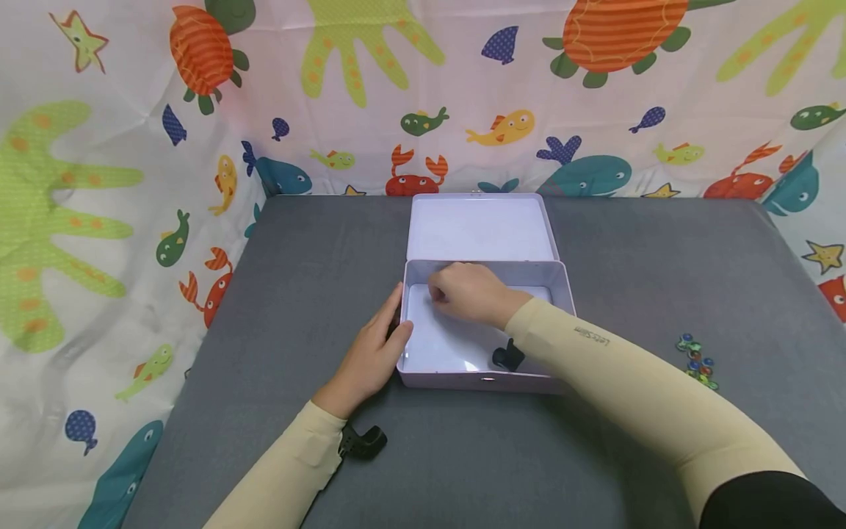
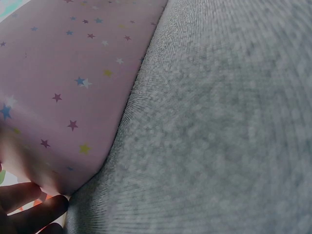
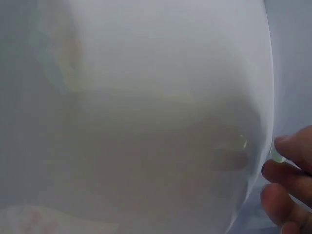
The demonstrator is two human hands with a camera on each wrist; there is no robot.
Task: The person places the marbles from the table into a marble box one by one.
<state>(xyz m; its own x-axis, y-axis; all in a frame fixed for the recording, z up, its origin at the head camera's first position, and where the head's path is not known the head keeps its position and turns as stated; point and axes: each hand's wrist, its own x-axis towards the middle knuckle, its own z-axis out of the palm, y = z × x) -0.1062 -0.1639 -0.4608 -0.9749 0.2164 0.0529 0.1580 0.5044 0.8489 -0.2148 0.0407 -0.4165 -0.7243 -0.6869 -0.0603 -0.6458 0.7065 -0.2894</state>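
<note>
An open tin box (image 1: pixel 485 380) with a white inside stands mid-table, its lid (image 1: pixel 479 228) laid back. My left hand (image 1: pixel 373 349) rests flat against the box's left outer wall, which is pink with small stars (image 2: pixel 63 97); its fingertips (image 2: pixel 29 207) touch the wall near the base. My right hand (image 1: pixel 469 294) is inside the box with its fingers curled, knuckles up. In the right wrist view its fingertips (image 3: pixel 285 195) pinch a small clear glass bead (image 3: pixel 277 156) just over the white box floor (image 3: pixel 146 97).
A small heap of coloured glass beads (image 1: pixel 697 360) lies on the grey table (image 1: pixel 661 257) to the right of the box. Black wrist camera mounts (image 1: pixel 362 443) sit under both forearms. A sea-creature print curtain (image 1: pixel 99 184) surrounds the table at the back and left.
</note>
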